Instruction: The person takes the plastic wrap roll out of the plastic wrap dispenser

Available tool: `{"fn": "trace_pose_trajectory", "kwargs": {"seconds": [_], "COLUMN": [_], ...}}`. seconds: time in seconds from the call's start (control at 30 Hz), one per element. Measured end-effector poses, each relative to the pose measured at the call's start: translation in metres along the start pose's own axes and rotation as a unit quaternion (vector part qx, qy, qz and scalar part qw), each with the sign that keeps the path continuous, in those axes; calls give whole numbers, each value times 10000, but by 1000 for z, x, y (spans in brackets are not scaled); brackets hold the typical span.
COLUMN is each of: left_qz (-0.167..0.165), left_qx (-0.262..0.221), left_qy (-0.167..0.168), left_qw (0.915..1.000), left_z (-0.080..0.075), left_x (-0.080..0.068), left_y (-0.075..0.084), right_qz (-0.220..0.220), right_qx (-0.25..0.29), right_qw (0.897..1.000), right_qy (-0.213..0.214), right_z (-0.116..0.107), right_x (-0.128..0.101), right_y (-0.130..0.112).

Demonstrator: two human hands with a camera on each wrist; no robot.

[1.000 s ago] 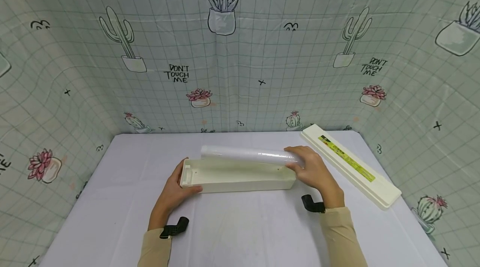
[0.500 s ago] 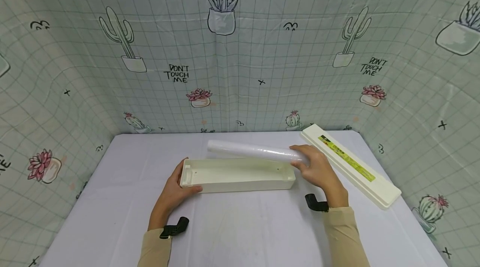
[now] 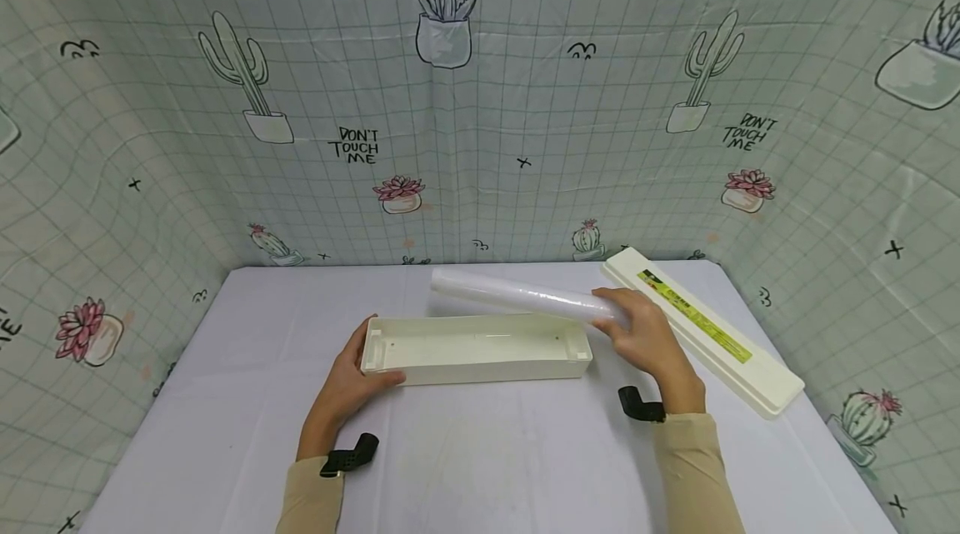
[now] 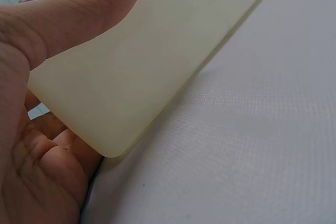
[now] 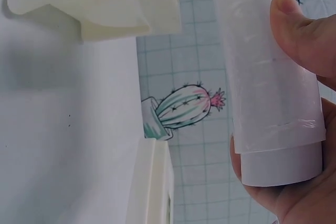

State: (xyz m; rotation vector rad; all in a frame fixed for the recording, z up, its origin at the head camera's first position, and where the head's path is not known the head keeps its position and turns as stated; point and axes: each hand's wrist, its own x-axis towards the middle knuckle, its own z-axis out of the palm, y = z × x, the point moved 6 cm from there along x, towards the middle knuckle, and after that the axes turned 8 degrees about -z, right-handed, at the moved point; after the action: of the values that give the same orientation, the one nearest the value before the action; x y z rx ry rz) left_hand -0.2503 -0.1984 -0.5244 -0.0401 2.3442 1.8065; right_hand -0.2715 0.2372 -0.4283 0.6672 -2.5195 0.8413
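A long cream open box (image 3: 475, 348) lies across the middle of the white table (image 3: 480, 451). My left hand (image 3: 351, 376) grips its left end, thumb on the front wall (image 4: 79, 17). My right hand (image 3: 647, 338) holds the right end of a white roll of cling film (image 3: 525, 296), lifted above and behind the box and tilted up at its far left end. In the right wrist view my thumb (image 5: 302, 30) wraps the roll (image 5: 268, 77) near its cardboard core. The box (image 4: 157, 51) fills the left wrist view.
A long cream lid (image 3: 701, 327) with a yellow-green label lies diagonally at the back right of the table. Cactus-print sheeting (image 3: 480, 101) walls in the table on three sides. Bare tabletop lies in front of the box.
My right hand has lifted the roll out of the box and carried it up and to the right. The left hand and box stayed put.
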Motion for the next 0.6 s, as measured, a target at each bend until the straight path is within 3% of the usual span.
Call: {"fn": "trace_pose_trajectory", "kwargs": {"seconds": [0.27,0.6], "left_qz": [-40,-112], "left_qx": [48,21], "left_qy": [7,-17], "left_qw": [10000,9999], "left_z": [-1,0], "left_x": [-1,-3], "left_y": [1,2], "right_qz": [27,500], "right_qx": [-41,44], "right_qw": [9999,9987], "right_qy": [145,73], "right_z": [-4,-7], "right_x": [-3,-8], "right_y": [8,17]}}
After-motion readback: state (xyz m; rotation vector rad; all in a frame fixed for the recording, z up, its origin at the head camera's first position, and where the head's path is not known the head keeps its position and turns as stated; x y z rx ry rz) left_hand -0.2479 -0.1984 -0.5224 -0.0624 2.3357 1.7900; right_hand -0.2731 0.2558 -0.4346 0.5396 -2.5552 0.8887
